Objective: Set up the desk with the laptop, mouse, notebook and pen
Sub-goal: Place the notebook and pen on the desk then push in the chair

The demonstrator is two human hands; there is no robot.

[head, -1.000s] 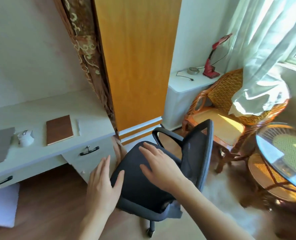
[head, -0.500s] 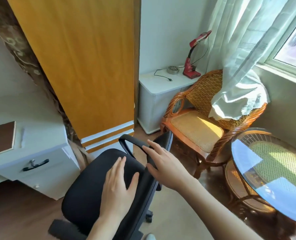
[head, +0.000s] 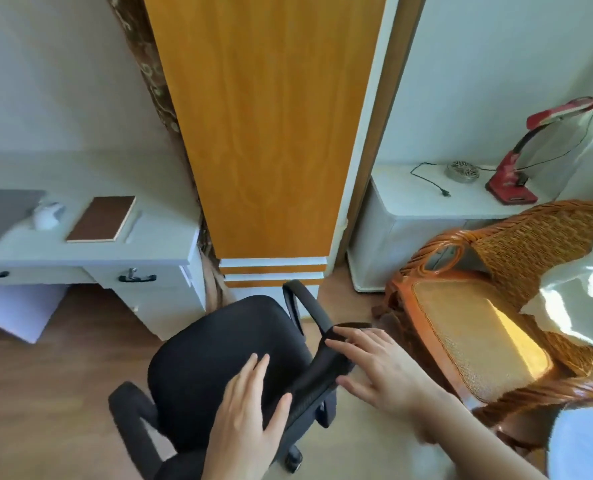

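I am laying my left hand [head: 250, 407] flat on the black office chair [head: 225, 362], fingers straight and together, palm resting on the seat side of the backrest. My right hand [head: 381, 368] is reaching across the top edge of that backrest, its fingers spread and only lightly bent over the rim, thumb pointing back toward me below; it is touching rather than clutching. Up and well to the left of my left hand, the white desk [head: 156, 251] is carrying everything for the task: the brown notebook [head: 101, 219] is lying flat nearest the desk's right end, the pen [head: 134, 226] is lying just to its right, a pale and blurred sliver, the white mouse [head: 47, 215] is sitting just left of the notebook, and the closed grey laptop [head: 0, 213] is lying farthest left, cut by the frame edge. Just to the right of my right hand a wicker armchair [head: 489, 313] is standing, and beyond it a red desk lamp [head: 517, 168] is resting on a low white cabinet [head: 426, 216].
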